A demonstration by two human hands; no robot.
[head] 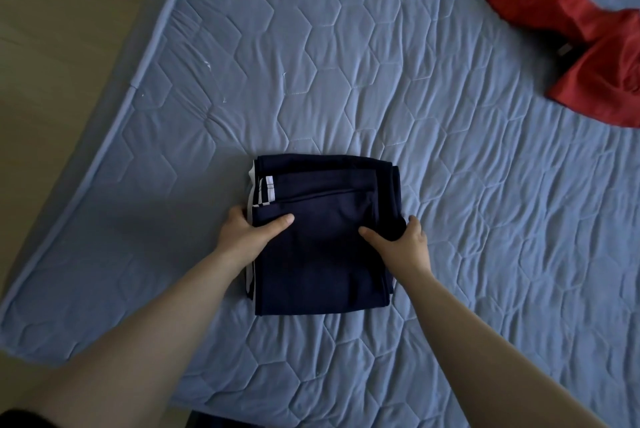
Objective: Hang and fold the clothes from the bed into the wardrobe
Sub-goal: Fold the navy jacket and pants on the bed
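Head view, looking down on a bed (381, 64) covered by a pale blue quilt stitched in hexagons. A folded navy garment (325, 254) lies flat on the quilt a little below the middle of the view, as a roughly rectangular stack of several layers. White stripes (265, 190) show at its upper left edge. The left hand (247, 232) grips the left edge of the stack, with the thumb on top of the cloth and the fingers curled round the edge. The right hand (401, 240) grips the right edge in the same way, thumb on top and fingers wrapped round the side. Both forearms reach in from the lower border of the view.

Bare quilt surrounds the stack on every side, widest towards the top and the right. The left edge of the bed runs diagonally from upper centre to lower left, with wooden floor (62, 29) beyond it; the stack lies near this edge but clear of it. A crumpled red garment (595, 46) lies well apart at the upper right, cut off by the right border
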